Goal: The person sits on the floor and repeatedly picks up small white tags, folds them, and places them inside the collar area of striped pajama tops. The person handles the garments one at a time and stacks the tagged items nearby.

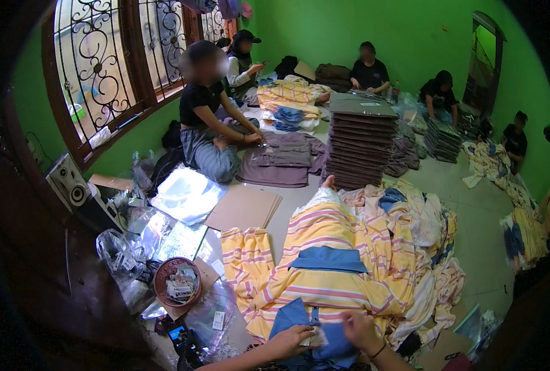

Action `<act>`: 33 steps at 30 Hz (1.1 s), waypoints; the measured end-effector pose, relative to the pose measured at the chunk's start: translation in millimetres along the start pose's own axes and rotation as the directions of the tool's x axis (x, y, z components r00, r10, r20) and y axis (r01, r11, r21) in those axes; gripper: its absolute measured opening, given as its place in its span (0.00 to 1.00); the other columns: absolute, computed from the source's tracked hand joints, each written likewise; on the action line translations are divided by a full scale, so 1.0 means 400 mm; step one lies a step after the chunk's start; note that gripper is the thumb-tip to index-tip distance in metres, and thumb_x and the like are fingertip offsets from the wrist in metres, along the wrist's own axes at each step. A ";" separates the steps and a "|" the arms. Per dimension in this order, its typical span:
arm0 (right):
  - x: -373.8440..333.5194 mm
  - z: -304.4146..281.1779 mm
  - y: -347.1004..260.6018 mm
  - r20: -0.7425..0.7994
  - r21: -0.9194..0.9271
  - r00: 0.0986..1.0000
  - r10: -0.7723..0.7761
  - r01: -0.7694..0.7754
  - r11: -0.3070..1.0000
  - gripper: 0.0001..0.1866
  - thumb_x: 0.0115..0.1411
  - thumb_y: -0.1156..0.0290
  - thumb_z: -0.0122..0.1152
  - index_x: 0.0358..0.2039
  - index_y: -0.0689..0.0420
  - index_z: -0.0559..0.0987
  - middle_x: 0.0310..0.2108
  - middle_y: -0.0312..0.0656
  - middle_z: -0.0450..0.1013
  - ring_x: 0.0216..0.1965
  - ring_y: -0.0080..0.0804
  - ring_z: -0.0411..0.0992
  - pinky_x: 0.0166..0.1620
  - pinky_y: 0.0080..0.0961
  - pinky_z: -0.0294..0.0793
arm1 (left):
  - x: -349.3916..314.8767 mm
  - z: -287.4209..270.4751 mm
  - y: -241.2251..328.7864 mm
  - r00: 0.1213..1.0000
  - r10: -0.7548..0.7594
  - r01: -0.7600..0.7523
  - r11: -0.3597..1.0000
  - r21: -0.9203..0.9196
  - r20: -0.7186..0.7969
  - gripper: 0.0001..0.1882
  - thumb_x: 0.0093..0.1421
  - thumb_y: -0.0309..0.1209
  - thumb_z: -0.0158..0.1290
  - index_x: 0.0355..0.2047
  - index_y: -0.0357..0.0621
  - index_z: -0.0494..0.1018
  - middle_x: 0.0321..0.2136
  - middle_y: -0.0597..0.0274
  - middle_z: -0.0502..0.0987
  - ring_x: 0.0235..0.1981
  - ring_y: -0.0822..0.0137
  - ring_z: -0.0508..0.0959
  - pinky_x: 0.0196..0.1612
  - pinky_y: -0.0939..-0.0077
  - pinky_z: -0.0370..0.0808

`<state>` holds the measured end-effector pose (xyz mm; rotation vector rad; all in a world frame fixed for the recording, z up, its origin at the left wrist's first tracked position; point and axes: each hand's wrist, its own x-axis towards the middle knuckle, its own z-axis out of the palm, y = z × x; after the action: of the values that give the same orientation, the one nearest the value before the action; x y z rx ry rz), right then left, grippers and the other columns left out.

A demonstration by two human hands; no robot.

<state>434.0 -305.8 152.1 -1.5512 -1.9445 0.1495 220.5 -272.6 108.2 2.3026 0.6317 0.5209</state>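
Observation:
A yellow polo shirt (324, 290) with pink and white stripes lies before me, over my lap and legs. Its blue collar and placket part (290, 315) is nearest me; a second blue collar (328, 260) lies further up the striped cloth. At the blue part, my left hand (290, 341) pinches a small pale tag (317, 337), seemingly against the fabric. Just right of it, my right hand (363, 332) is raised a little over the shirt with its fingers curled together. Whatever it may hold is too small to see.
A heap of striped shirts (433, 247) lies to my right. Left are a pink basket (177, 282) of small labels, clear plastic bags (188, 191) and cardboard sheets (244, 207). Ahead rises a tall stack of folded dark garments (360, 142). Several people sit around, one folding a brown garment (281, 157).

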 end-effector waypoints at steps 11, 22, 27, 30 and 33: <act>-0.021 0.069 -0.056 0.437 0.156 0.879 -0.190 0.134 0.979 0.08 0.49 0.71 0.51 0.31 0.56 0.67 0.20 0.46 0.67 0.22 0.44 0.68 0.25 0.36 0.68 | -0.008 -0.047 0.067 0.915 -0.066 0.037 0.996 0.080 0.399 0.30 0.49 0.52 0.49 0.40 0.36 0.67 0.39 0.48 0.66 0.32 0.50 0.73 0.34 0.63 0.72; -0.053 0.024 -0.041 0.360 0.269 0.933 0.001 -0.105 0.957 0.07 0.52 0.68 0.52 0.27 0.58 0.70 0.23 0.46 0.69 0.26 0.42 0.70 0.29 0.32 0.69 | -0.052 -0.057 0.119 0.967 0.041 -0.089 0.979 0.184 0.252 0.19 0.38 0.27 0.50 0.35 0.41 0.66 0.29 0.58 0.68 0.31 0.60 0.72 0.32 0.68 0.70; -0.019 0.010 -0.055 0.446 0.457 0.894 0.048 -0.274 0.846 0.05 0.49 0.73 0.56 0.27 0.60 0.73 0.25 0.44 0.69 0.29 0.38 0.69 0.32 0.27 0.68 | -0.057 -0.079 0.140 0.979 0.067 -0.112 0.967 0.229 0.194 0.19 0.39 0.26 0.50 0.37 0.42 0.68 0.28 0.63 0.67 0.31 0.65 0.71 0.31 0.73 0.68; -0.004 0.020 -0.061 0.456 0.500 0.889 -0.049 -0.211 0.840 0.06 0.49 0.72 0.56 0.28 0.59 0.73 0.26 0.44 0.69 0.30 0.39 0.69 0.33 0.27 0.68 | -0.057 -0.080 0.147 0.979 0.058 -0.103 0.968 0.228 0.194 0.19 0.39 0.26 0.50 0.37 0.42 0.68 0.28 0.63 0.67 0.31 0.66 0.71 0.31 0.73 0.68; -0.002 0.029 -0.052 0.487 0.488 0.868 -0.092 -0.184 0.853 0.06 0.49 0.72 0.56 0.28 0.58 0.74 0.25 0.44 0.69 0.30 0.39 0.69 0.34 0.28 0.67 | -0.060 -0.077 0.148 0.981 0.061 -0.103 0.969 0.225 0.185 0.20 0.39 0.27 0.50 0.37 0.42 0.68 0.27 0.63 0.67 0.30 0.66 0.71 0.31 0.73 0.68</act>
<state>410.5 -309.5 152.2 -1.2566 -1.9932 1.1104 202.6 -309.0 166.6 2.5720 0.5357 0.2862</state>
